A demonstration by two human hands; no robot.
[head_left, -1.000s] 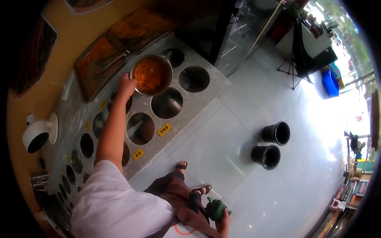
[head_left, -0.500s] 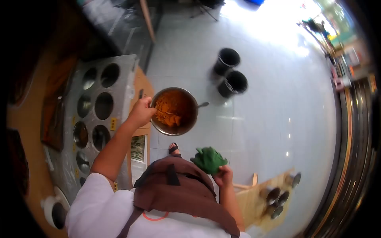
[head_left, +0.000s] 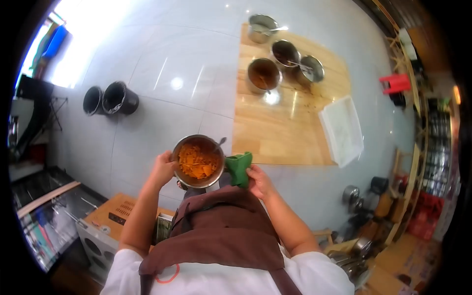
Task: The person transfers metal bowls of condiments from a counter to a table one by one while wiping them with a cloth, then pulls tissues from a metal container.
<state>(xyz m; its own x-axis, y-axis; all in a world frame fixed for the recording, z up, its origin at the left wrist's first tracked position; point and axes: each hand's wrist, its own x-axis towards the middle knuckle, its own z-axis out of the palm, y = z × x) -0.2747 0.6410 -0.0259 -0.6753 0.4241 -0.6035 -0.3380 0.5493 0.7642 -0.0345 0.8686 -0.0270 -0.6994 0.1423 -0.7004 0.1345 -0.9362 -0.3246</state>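
Note:
My left hand [head_left: 164, 168] grips the left rim of a round metal pot [head_left: 216, 179], held in front of my apron. Orange, flaky food [head_left: 197, 162] lies inside it, and a spoon handle [head_left: 221, 143] sticks out over the upper right rim. My right hand [head_left: 258, 181] is closed on a green cloth [head_left: 239, 168], which hangs right beside the pot's right side. Whether the cloth touches the pot I cannot tell.
A wooden table [head_left: 280, 142] stands ahead to the right, bearing several metal pots, one of them [head_left: 264, 75] nearest, and a white plastic tray [head_left: 342, 130]. Two black bins [head_left: 121, 98] stand on the floor at left. A wooden-topped cabinet [head_left: 105, 216] is at lower left.
The view has swung from the counter with round wells to the wooden table. The pot has come away from the counter to my front, and the green cloth is now close beside it.

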